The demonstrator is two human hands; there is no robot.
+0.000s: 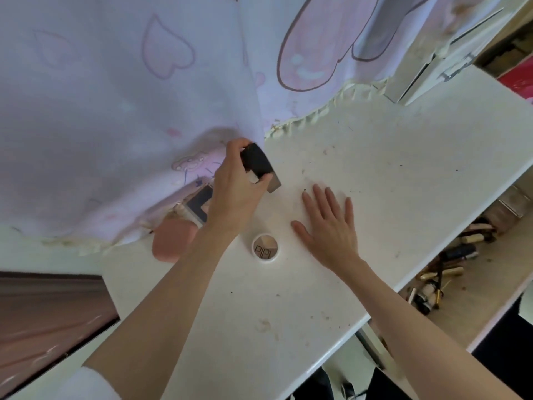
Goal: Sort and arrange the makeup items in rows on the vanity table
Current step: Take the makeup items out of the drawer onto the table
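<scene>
- Compact point(257, 163) — black, with a grey edge showing lower right — held above the white vanity table point(403, 157), just in front of the pink curtain point(115, 96).
- Left hand point(236, 189) clasped round it, thumb across the near side, fingers curled over the top; raised off the tabletop.
- Right hand point(328, 226) spread flat on the table, fingers straight and apart, grasping nothing; just right of the compact, well clear of it.
- Round white jar point(265, 248) with a clear lid and printed letters, standing on the table between the two forearms, near the right thumb but apart from it.
- Pink sponge point(171, 241) lying on the table left of the jar, partly behind the left forearm.
- Dark square case point(200, 206) with a pale edge, tucked at the curtain's hem beside the left wrist — partly covered by cloth and arm, hard to identify further.
- Open drawer point(490, 249) below the table's right edge, holding a jumble of gold and dark tubes point(441, 272); too small and blurred to count or name singly.
- Silver handle point(455, 69) on a white cabinet at the upper right, cut off by the frame edge.
</scene>
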